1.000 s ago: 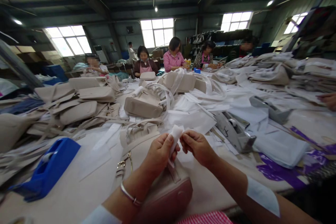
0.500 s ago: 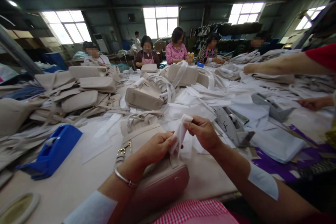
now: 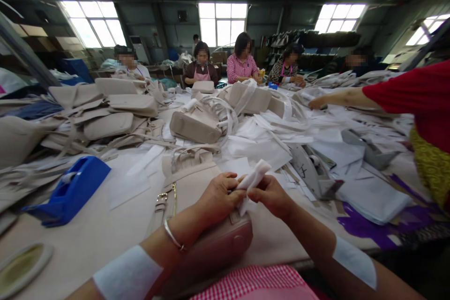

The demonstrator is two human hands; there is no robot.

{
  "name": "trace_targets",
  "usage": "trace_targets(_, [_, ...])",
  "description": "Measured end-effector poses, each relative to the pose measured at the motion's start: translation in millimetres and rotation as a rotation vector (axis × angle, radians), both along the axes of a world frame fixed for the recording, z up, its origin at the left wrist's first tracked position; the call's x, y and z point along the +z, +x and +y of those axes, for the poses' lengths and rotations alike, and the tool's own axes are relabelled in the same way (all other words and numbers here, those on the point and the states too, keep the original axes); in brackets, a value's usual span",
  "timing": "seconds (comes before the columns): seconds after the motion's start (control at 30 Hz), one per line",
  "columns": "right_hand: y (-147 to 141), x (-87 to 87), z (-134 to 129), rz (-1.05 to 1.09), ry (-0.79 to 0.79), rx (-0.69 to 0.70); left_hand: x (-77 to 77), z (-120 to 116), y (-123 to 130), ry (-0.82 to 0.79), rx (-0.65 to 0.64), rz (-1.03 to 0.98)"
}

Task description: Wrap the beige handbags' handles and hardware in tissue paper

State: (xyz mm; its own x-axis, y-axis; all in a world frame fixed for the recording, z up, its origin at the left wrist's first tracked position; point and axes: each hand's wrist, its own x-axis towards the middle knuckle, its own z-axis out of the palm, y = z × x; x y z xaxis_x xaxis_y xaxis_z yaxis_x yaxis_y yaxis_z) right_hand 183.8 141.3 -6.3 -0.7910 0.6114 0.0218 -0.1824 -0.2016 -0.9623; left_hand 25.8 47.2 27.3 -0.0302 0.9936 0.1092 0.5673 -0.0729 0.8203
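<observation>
A beige backpack (image 3: 191,178) with a gold buckle and zip lies on the table right in front of me, its base toward my body. Above its lower end, a strip of thin white wrapping sheet (image 3: 259,172) is folded between my hands. My left hand (image 3: 220,197) has its fingers closed on the near part of the strip. From the other side, my right hand (image 3: 270,195) pinches it between thumb and fingers. What the sheet wraps around, if anything, is hidden by the fingers.
A blue tape dispenser (image 3: 72,190) stands at the left and a grey tape dispenser (image 3: 312,171) at the right. Beige bags (image 3: 116,112) pile up behind, with loose white sheets (image 3: 260,143) around. A co-worker's arm (image 3: 337,98) reaches in from the right; several people sit opposite.
Both hands have come closer together, and the upright white strip now tilts to the right between them. The co-worker in red has reached farther over the table. My view has shifted slightly.
</observation>
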Motion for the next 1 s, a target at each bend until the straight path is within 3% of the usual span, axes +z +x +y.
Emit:
trace_targets(0.13, [-9, -2.5, -7, -0.014, 0.005, -0.184, 5.5, -2, -3, 0.019, -0.058, 0.055])
trace_targets(0.23, [-15, -5.0, -8, 0.002, -0.013, -0.209, 15.1, -7, -14, -0.038, -0.236, -0.020])
trace_targets(0.3, [-16, -5.7, -8, 0.004, -0.011, -0.217, 18.0, -11, -21, -0.068, -0.271, -0.052])
trace_targets(0.47, [-12, 0.0, -13, -0.059, 0.097, -0.234, 8.0, -11, -15, -0.057, -0.129, -0.028])
trace_targets(0.63, [-10, 1.1, -15, -0.252, 0.270, -0.260, -3.1, -5, -1, -0.049, -0.057, -0.011])
trace_targets(0.77, [-17, -7.0, -17, -0.302, 0.351, -0.420, 5.7, -7, -2, -0.061, -0.091, -0.050])
trace_targets(0.87, [-23, -10.0, -20, -0.259, 0.380, -0.462, 18.9, -14, -5, -0.079, -0.141, -0.078])
trace_targets(1.0, [-25, -4.8, -23, -0.195, 0.436, -0.466, 16.8, -20, -7, -0.106, -0.023, 0.021])
